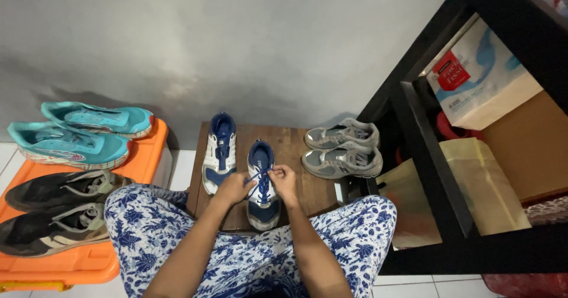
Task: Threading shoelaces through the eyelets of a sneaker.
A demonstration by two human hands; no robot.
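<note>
Both my hands are on the blue and white shoe [261,182] that sits on the small wooden stand [296,150] right in front of my knees. My left hand [234,187] and my right hand [284,182] meet over the middle of the shoe, and the fingers of each are pinched closed on the blue laces [260,180], one strand to a hand as far as I can tell. The laces cross between my fingertips above the tongue.

The lace is soft and limp, so I judge it has to be held near the crossing to keep any tension; held farther out it would just sag. It looks flat rather than round, which should help it stay put once pulled snug. The shoe itself seems light, with a soft mesh upper and a firmer sole, so it could slide on the wood if I tug sideways.

Its partner [219,151] stands just to the left, a little farther away. A grey pair [343,150] lies on the right end of the stand, near the black shelf [432,174]. Well to the left, an orange box lid [142,156] carries a teal pair [77,132] and a black pair [53,209].
</note>
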